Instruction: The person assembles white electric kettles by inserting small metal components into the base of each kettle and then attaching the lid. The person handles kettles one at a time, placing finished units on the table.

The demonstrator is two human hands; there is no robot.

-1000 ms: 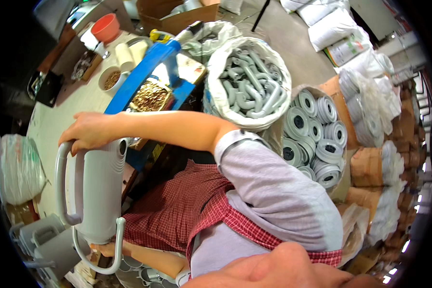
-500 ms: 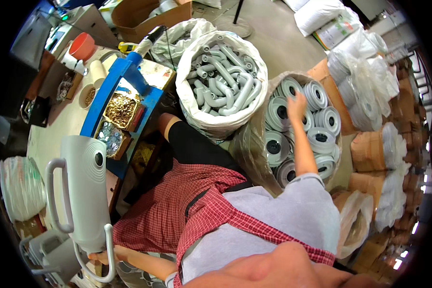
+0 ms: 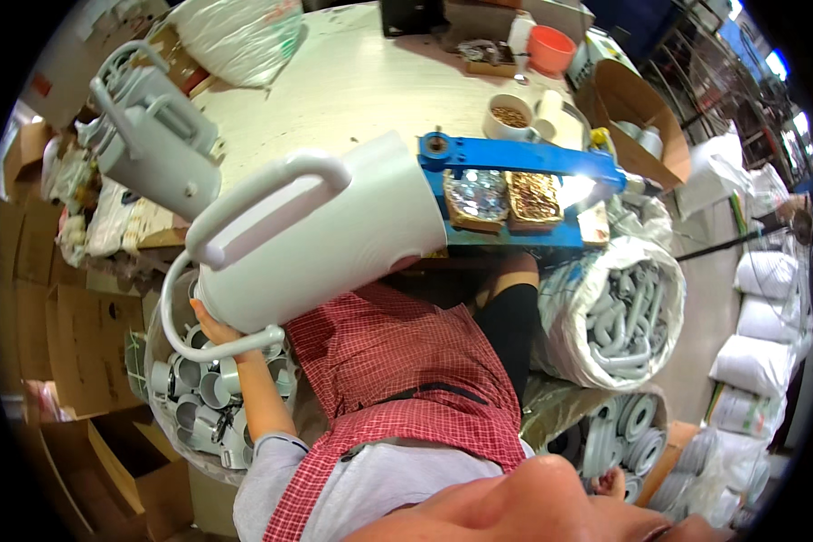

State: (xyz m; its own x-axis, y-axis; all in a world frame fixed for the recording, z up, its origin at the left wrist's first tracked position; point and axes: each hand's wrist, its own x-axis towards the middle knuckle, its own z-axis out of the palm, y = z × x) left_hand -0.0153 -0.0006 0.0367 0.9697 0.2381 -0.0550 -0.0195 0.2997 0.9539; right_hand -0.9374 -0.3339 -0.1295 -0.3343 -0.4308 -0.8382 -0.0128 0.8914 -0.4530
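A large pale grey plastic cylinder [image 3: 334, 230] with a thick side handle [image 3: 271, 185] lies tilted across the front of the bench. A second curved handle [image 3: 176, 312] loops round its lower end. My left hand [image 3: 210, 323] grips that lower end, partly hidden behind the cylinder. Down at the lower right, my right hand [image 3: 610, 483] is beside the sack of round grey discs [image 3: 640, 415]. Its fingers look curled, and what they hold, if anything, is hidden.
A blue press [image 3: 524, 158] stands on the bench with trays of small brass parts [image 3: 535, 197] and silvery parts [image 3: 479, 199]. Another grey body [image 3: 158, 158] lies at the left. A bag of grey rings [image 3: 194, 397] and a white sack of bent tubes [image 3: 628, 316] flank me.
My view has swung left toward the bench. The cylinder has gone from upright to tilted, my left hand still at its end. My right hand now shows only partly beside the discs.
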